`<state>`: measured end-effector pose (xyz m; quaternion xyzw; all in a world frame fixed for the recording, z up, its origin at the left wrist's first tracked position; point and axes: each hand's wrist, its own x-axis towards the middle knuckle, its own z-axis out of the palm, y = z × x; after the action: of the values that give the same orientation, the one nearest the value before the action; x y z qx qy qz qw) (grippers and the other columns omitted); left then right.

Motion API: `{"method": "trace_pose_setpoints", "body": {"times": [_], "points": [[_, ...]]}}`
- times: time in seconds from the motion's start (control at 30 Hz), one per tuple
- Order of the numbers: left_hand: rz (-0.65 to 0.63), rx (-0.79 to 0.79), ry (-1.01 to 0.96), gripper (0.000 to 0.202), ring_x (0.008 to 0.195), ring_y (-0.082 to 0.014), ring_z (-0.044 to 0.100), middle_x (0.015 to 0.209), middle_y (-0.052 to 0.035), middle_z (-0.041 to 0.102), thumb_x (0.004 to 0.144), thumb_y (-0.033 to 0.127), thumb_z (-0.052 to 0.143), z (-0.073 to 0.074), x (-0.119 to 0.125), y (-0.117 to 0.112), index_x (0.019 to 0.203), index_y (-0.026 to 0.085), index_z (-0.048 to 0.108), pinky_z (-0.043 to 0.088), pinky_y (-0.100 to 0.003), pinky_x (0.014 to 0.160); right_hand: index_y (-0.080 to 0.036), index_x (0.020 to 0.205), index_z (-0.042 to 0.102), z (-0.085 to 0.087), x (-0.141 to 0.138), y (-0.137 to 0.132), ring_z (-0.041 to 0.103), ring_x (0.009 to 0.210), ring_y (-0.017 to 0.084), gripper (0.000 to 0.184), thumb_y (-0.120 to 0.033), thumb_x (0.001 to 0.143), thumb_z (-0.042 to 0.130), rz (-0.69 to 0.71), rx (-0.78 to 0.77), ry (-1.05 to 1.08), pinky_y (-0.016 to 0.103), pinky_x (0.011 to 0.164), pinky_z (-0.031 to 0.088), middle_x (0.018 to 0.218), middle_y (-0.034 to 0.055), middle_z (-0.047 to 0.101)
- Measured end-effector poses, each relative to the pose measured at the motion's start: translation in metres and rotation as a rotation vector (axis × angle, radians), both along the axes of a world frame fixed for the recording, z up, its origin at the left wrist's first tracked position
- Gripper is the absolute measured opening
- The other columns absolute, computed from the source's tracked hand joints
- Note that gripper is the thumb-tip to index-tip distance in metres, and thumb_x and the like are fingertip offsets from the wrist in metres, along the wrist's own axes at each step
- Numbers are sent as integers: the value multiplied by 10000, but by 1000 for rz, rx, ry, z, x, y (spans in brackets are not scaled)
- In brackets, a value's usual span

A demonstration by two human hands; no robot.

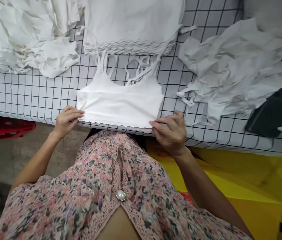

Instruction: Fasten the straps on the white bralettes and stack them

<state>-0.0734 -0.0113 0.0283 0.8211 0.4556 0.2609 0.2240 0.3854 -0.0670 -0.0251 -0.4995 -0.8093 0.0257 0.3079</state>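
Pinching, with left hand (68,120), the lower-left corner of a white, thin-strapped fabric top (119,105) lying flat on black-gridded white cloth (55,95); pinching, with right hand (171,132), its lower-right corner. Apparently smoothing and squaring the top; next, seems to call for even tension along the wavy hem (117,123).

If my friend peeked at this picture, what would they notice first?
Probably the white strappy fabric top with a wavy hem, in the middle on the black-gridded white cloth, its lower corners in the left hand and right hand. Next, the pink floral dress at bottom middle with its round pearly ornament. A bright yellow surface at lower right stands out too.
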Motion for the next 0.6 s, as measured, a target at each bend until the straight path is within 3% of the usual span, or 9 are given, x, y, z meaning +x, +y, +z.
{"method": "trace_pose_setpoints", "body": {"times": [0.07,0.13,0.17,0.23,0.3,0.4,0.5,0.6], "points": [[-28,0,55,220,1024,-217,766,1144,-36,863,1021,170,620,9,-3,-1,1038,270,815,582,-445,937,-282,1090,794,4,1,-3,689,940,229,137,-273,1004,688,25,32,-17,583,1182,469,996,57,796],[-14,26,130,231,1036,-224,737,1190,-29,849,1031,190,614,19,1,-1,1074,296,815,555,-463,974,-261,1299,753,10,-6,-2,726,1085,285,319,-404,1044,626,54,21,-55,633,1234,412,1179,105,802],[8,46,159,248,1055,-225,727,1218,-25,837,1039,193,600,23,6,-1,1104,308,810,542,-471,1004,-244,1434,690,13,-13,1,711,1218,325,453,-476,1064,568,68,-15,-87,658,1267,363,1319,136,773],[39,74,189,319,1194,-236,717,1328,-29,795,1064,191,544,23,24,2,1237,324,776,511,-496,1105,-204,1657,482,18,-33,10,546,1513,386,680,-578,1092,432,89,-132,-172,694,1327,238,1608,179,603],[24,60,219,420,1471,-271,606,1539,-57,683,1092,221,504,13,47,5,1471,321,654,425,-544,1258,-173,1761,261,20,-54,20,327,1672,390,805,-628,1102,338,101,-246,-256,708,1356,128,1770,191,378],[77,-4,258,680,1711,-371,279,1804,-136,348,1084,408,580,-15,74,8,1717,279,366,187,-645,1398,-143,1787,42,17,-70,27,245,1711,364,881,-648,1108,285,51,-344,-321,710,1364,90,1813,220,229],[178,-28,210,872,1735,-424,153,1853,-152,170,1022,502,683,-38,81,3,1761,295,269,92,-671,1415,-125,1783,-4,10,-58,15,265,1701,389,918,-656,1101,308,-78,-384,-342,744,1337,159,1807,262,210],[229,-37,143,917,1734,-421,153,1857,-120,164,968,510,768,-41,75,-4,1744,355,305,48,-685,1417,-109,1780,0,8,-33,-1,300,1673,457,916,-640,1101,309,-137,-376,-331,814,1255,250,1788,316,219]]}}
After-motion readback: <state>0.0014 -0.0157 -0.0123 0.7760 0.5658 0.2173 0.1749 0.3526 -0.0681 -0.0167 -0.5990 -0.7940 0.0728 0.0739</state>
